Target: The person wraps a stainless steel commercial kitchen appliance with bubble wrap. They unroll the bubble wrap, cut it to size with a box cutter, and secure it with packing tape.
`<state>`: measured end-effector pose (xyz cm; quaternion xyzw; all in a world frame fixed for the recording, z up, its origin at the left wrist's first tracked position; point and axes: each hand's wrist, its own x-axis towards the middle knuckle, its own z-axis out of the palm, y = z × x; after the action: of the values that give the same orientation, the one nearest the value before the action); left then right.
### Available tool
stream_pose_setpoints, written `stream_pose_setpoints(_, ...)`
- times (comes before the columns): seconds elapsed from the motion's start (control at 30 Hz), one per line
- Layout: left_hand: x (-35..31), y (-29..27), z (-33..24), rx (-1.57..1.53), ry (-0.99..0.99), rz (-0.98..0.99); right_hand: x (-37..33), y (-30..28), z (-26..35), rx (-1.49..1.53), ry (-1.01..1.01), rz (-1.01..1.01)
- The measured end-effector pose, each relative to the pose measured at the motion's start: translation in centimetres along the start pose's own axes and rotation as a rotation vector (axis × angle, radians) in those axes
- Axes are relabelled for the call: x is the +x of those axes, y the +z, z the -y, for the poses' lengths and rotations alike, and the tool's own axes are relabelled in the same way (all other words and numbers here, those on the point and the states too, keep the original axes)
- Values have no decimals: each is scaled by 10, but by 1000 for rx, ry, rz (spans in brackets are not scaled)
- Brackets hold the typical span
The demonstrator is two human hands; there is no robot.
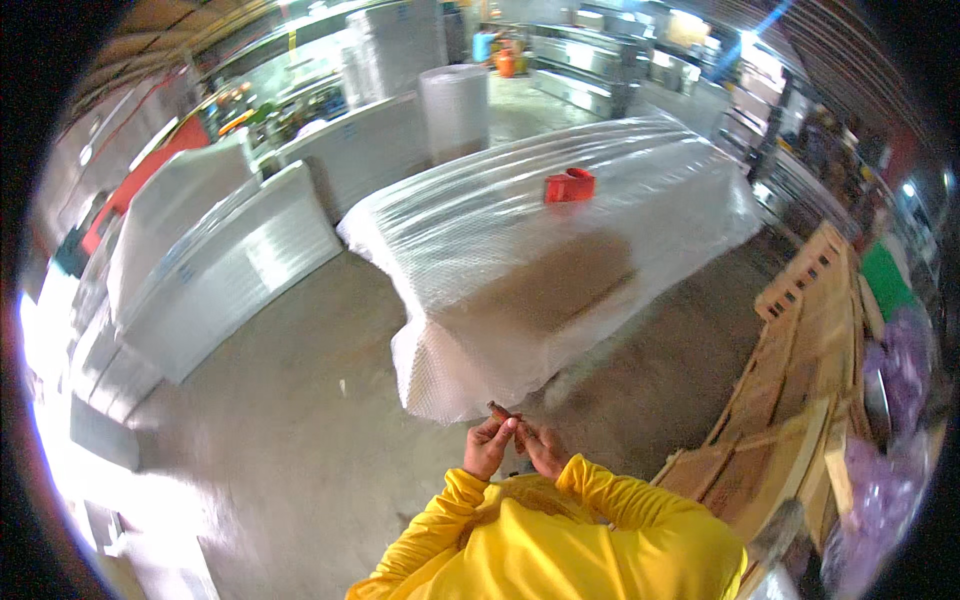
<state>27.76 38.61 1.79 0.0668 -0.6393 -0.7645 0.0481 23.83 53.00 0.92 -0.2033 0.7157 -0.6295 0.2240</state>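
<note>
My left hand (pixel 487 447) and my right hand (pixel 541 449) are together in front of my chest, fingers closed and touching. Between them pokes up a small, narrow brown thing (pixel 499 410); its kind is too small to make out. Just beyond my hands is the near end of a long, boxy load wrapped in clear bubble wrap (pixel 450 290). Loose wrap hangs down at its near corner. On top of the load rests a red thing (pixel 569 186) with a rounded end, apart from both hands.
White wrapped panels (pixel 240 260) lean at the left, with a standing roll of bubble wrap (pixel 455 105) behind. Wooden pallets and crates (pixel 780 400) line the right, beside purple plastic bags (pixel 890 480). Concrete floor (pixel 270 430) lies between. Metal cabinets (pixel 585 75) stand at the back.
</note>
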Motion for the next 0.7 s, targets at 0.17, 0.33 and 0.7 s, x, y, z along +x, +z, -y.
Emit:
stream_pose_setpoints(0.17,-2,8,-1,397,69,-1,0,-22,-17,-3,71,93)
stream_pose_setpoints(0.33,7,1,8,477,-75,158,-3,-84,-38,-95,23,206)
stream_pose_setpoints(0.7,52,21,-26,1199,39,667,-3,-119,-20,-259,100,649)
